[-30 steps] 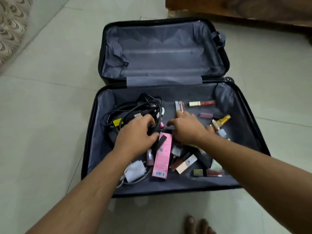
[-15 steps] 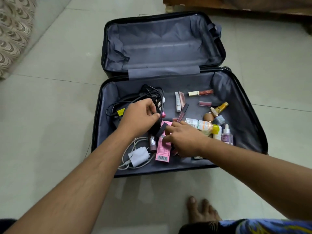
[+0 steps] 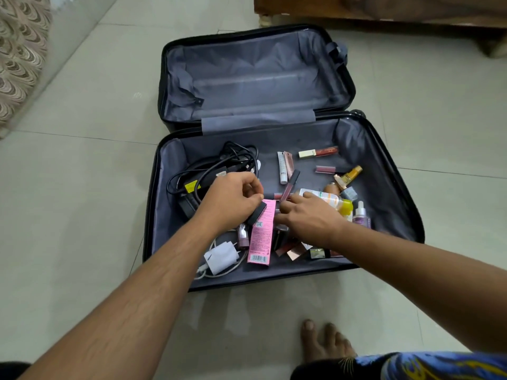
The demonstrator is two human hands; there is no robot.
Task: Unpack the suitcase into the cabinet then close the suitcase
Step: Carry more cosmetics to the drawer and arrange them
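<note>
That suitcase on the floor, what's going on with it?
A person is emptying the open suitcase. Its far half is bare; the near half holds black cables, a white charger, a pink box and small cosmetics. The left hand grips a small black thing; the right hand reaches among the cosmetics. Nothing looks unpacked yet.

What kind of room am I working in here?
Most likely a bedroom or similar room at home: an open suitcase lies on a tiled floor, wooden furniture stands behind it, and patterned fabric hangs at the far left.
</note>
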